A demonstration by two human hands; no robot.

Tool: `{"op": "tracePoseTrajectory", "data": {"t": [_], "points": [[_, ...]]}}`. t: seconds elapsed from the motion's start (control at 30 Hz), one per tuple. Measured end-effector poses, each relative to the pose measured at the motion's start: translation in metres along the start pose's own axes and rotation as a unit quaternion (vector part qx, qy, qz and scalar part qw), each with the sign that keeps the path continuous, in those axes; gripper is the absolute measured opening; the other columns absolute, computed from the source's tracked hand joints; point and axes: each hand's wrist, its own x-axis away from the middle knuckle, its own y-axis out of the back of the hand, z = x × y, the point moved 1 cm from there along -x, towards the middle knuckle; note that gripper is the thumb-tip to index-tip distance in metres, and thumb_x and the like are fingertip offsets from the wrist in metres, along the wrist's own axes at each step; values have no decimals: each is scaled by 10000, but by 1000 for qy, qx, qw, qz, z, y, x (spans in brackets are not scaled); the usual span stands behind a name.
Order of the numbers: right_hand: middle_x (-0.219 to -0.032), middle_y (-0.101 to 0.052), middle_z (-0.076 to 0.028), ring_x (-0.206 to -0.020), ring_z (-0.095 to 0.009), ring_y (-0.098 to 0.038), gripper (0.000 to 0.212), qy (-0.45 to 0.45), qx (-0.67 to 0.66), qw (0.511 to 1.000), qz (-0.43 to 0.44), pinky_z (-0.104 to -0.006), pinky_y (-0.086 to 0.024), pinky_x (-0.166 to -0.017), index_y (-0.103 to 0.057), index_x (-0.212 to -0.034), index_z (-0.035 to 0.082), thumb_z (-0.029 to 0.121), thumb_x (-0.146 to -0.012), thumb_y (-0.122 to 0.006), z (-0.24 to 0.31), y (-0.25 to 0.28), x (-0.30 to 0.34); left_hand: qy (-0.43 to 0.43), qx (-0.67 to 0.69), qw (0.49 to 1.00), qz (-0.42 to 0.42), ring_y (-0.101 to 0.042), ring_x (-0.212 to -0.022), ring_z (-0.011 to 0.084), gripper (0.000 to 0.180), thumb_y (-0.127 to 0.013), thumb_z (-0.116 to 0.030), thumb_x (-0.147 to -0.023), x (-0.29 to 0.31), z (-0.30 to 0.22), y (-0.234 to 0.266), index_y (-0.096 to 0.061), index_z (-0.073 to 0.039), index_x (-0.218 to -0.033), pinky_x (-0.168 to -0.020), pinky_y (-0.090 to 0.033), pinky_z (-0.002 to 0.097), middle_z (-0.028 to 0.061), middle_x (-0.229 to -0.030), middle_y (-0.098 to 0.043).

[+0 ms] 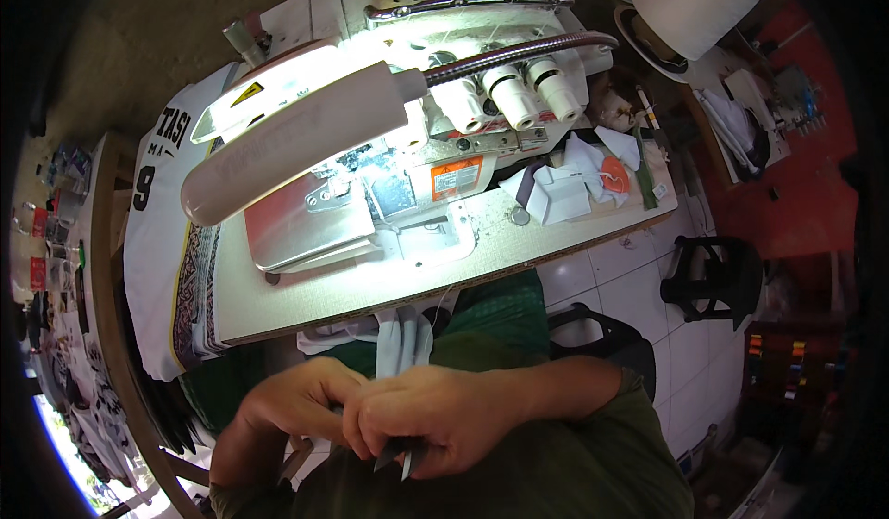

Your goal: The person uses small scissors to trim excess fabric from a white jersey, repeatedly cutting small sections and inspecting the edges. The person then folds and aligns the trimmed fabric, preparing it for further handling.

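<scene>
Right hand curled around pointed metal blades, below the front edge of the sewing table. Left hand bent against it, fingertips hidden, grip unclear. Pale cloth hangs under that edge; scraps near right corner.
</scene>
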Motion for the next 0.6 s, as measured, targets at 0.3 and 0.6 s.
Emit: {"op": "tracePoseTrajectory", "data": {"t": [0.3, 0.6], "points": [[-947, -596, -142, -884, -357, -626, 262, -224, 22, 954, 200, -429, -520, -745, -558, -1009, 55, 112, -820, -731, 24, 7, 38, 74, -51, 995, -35, -702, -815, 94, 213, -817, -97, -870, 36, 46, -1, -764, 35, -1028, -696, -545, 249, 69, -888, -765], [-1152, -662, -155, -1014, -277, -665, 384, -220, 636, 649, -355, -399, -535, -885, -621, -1283, 5, 115, -931, -727, 60, 140, 83, 61, -112, 952, -277, -644, -672, 90, 340, -904, -210, -790, 52, -13, 1, -738, 43, -944, -550, -490, 247, 60, -824, -727]]}}
